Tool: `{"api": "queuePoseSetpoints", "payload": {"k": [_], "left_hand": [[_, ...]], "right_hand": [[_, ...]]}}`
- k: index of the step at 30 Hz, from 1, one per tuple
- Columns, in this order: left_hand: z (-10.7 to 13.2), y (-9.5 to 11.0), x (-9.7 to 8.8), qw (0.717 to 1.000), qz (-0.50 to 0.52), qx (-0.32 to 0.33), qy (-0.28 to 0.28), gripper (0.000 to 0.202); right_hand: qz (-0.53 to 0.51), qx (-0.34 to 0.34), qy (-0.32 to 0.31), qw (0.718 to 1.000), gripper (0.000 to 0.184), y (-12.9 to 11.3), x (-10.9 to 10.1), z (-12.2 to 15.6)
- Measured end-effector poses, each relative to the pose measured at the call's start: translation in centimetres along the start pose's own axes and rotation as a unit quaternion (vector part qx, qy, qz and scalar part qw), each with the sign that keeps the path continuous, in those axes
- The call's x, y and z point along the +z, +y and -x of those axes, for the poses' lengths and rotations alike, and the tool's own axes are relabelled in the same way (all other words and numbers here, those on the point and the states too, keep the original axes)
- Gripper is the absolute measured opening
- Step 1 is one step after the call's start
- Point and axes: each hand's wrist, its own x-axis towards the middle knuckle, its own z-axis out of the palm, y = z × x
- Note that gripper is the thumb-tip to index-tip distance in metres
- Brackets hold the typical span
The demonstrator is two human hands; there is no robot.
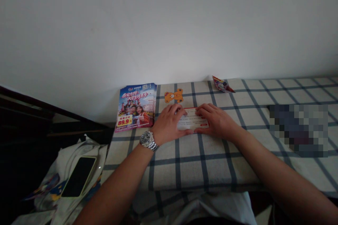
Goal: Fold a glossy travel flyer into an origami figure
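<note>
A folded paper flyer (191, 123), white with small print, a red top edge and red labels, lies on the checked cloth between my hands. My left hand (168, 122), with a metal watch (148, 140) on its wrist, grips the flyer's left side, thumb at the near edge and fingers curled over the far part. On the opposite side, my right hand (217, 121) holds it the same way. The two thumb tips almost meet at the near edge. A stack of colourful printed flyers (137, 107) sits just left of my left hand.
Beyond my hands is a brown bear-shaped figure (173, 95). A folded colourful paper piece (222, 85) stands near the wall. At right lies a blurred-out dark item (295, 126). A phone (79, 176) rests on a pale bag (70, 154) left of the checked tablecloth (185, 168).
</note>
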Motion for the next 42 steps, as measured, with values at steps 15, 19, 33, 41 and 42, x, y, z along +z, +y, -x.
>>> {"api": "queuePoseSetpoints", "payload": {"k": [15,19,33,41,42], "left_hand": [[-0.1,0.4,0.1,1.0,-0.017,-0.01,0.008,0.07],[0.0,0.3,0.2,1.0,-0.016,-0.01,0.007,0.07],[0.0,0.0,0.4,1.0,-0.007,-0.009,0.005,0.07],[-0.1,-0.1,0.4,1.0,-0.007,-0.009,0.008,0.072],[-0.1,-0.1,0.4,1.0,-0.006,-0.01,0.009,0.072]], "right_hand": [[-0.004,0.0,-0.007,1.0,0.05,-0.4,-0.3,0.0],[0.002,0.0,-0.009,1.0,0.053,-0.1,0.1,0.1],[-0.026,-0.018,-0.007,0.999,0.05,0.4,0.0,0.0],[-0.04,-0.017,-0.009,0.999,0.051,0.9,0.2,0.1],[-0.04,-0.017,-0.012,0.999,0.051,1.0,0.2,0.1]]}}
